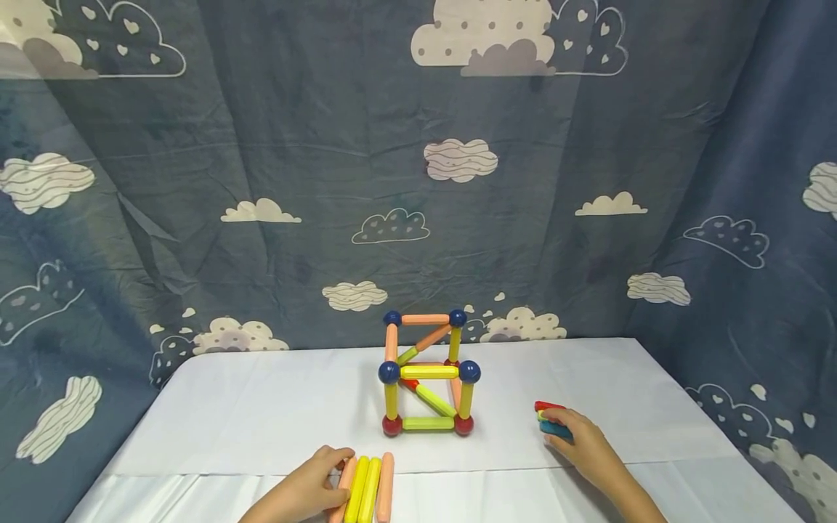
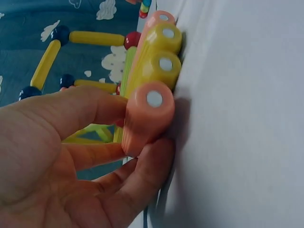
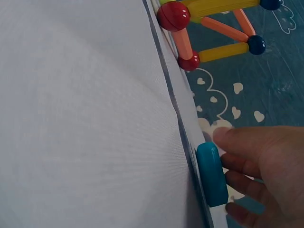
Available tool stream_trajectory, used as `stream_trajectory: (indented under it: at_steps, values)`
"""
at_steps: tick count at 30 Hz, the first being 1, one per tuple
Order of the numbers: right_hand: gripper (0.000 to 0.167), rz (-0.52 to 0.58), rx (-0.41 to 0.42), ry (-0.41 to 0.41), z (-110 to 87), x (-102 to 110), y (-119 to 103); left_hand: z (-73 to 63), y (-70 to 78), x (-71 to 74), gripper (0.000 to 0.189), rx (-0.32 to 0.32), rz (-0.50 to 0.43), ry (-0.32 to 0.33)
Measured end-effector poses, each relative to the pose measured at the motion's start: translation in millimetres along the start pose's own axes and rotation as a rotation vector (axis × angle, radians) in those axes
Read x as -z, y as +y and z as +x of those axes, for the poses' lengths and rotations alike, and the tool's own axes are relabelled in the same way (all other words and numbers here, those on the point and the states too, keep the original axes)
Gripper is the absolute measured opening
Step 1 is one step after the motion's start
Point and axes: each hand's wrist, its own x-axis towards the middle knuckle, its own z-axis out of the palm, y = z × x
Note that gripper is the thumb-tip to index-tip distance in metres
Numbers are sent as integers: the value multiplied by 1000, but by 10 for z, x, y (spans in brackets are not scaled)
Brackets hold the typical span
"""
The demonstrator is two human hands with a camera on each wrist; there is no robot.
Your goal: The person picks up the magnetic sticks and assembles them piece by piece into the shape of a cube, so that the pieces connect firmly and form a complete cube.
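Observation:
My left hand [image 1: 307,487] pinches an orange magnetic stick [image 2: 154,116] between thumb and fingers, at the left end of a row. Beside it lie two yellow sticks [image 1: 363,488] and another orange stick [image 1: 386,483]. On the right, my right hand [image 1: 585,447] is over a small group of short sticks: a red one [image 1: 548,405], a green one mostly hidden by fingers, and a blue one [image 3: 212,173]. The right wrist view shows its fingers loosely bent close against the blue stick, the thumb near one end.
A box-shaped frame [image 1: 428,372] of sticks, with blue balls on top and red balls below, stands between the hands, farther back on the white table [image 1: 261,407]. Behind hangs a dark blue cloth [image 1: 314,181] with cloud prints.

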Motion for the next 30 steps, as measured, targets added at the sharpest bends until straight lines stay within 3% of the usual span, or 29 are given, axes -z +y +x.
stream_trajectory:
  at_steps: [5,10,14,17,20,24,30]
  values:
    - [33,-45,-45,-8,10,-28,54,86,65,-79,39,5,-68,-16]
    - [35,-78,-82,-10,-9,-49,92,175,123,-157,37,-15,-147,-51]
    - [37,-82,-104,-32,-23,-63,83,232,189,-217,37,-12,-145,-58]
    - [34,-62,-107,-29,-24,-71,34,245,223,-236,37,-55,-125,-37]
    - [31,22,-82,-9,-25,-62,-66,241,242,-225,36,-111,-97,15]
    - [28,133,1,4,-17,-58,-282,247,287,-176,33,-165,-105,139]
    - [30,133,126,-2,16,-162,-714,267,398,-101,32,-286,-182,354]
